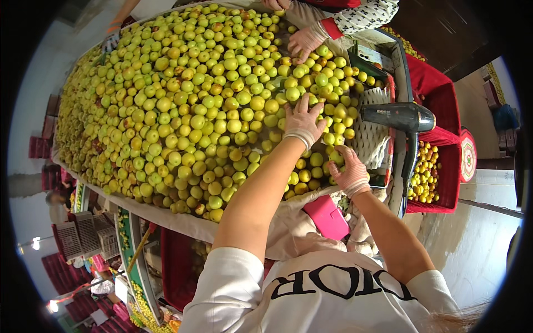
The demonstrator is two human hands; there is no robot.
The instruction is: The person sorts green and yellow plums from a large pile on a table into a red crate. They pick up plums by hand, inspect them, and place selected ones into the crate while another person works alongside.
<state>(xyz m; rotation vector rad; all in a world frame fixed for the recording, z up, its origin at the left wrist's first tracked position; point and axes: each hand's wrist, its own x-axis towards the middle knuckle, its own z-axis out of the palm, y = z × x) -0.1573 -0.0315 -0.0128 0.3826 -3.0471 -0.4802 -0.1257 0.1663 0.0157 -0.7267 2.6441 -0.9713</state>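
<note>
A broad heap of yellow-green jujubes (pixel 195 120), some with brown patches, covers the cloth-lined sorting table in front of me. My left hand (pixel 304 123), in a thin pale glove, rests on the fruit near the table's right end with its fingers spread. Closer to my body, my right hand (pixel 351 170), gloved the same way, has thumb and fingertips apart beside a green jujube (pixel 336 157). Whether it grips that fruit I cannot tell. Just right of both hands lies a white perforated liner (pixel 372 127) at the table's outlet.
A black hair dryer (pixel 397 116) lies across the outlet's edge. Beyond it stand red-lined crates (pixel 445 179) with jujubes. A pink case (pixel 327 216) lies before me. Opposite, a co-worker's gloved hand (pixel 307 41) touches the fruit; another person's hand (pixel 111 41) is at far left.
</note>
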